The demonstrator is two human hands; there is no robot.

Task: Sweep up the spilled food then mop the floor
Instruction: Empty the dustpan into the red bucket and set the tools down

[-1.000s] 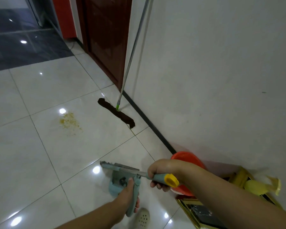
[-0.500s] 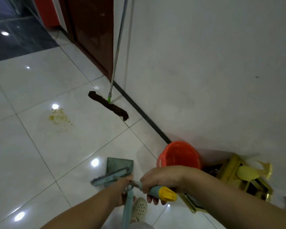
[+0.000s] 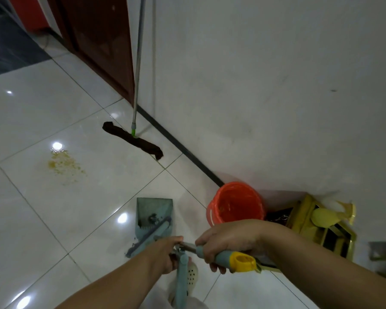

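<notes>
While the spilled food (image 3: 64, 167) lies unswept on the white tile floor (image 3: 31, 219) at far left, both hands work near: the right hand (image 3: 228, 243) clamps the brush handle (image 3: 236, 259), the left hand (image 3: 165, 253) grips the dustpan handle (image 3: 181, 284), apparently parting the clipped set. The dustpan (image 3: 153, 216) rests on the floor. The mop (image 3: 133, 141) leans on the wall, likely held in reserve, and an orange bucket (image 3: 235, 204) stands to the right.
</notes>
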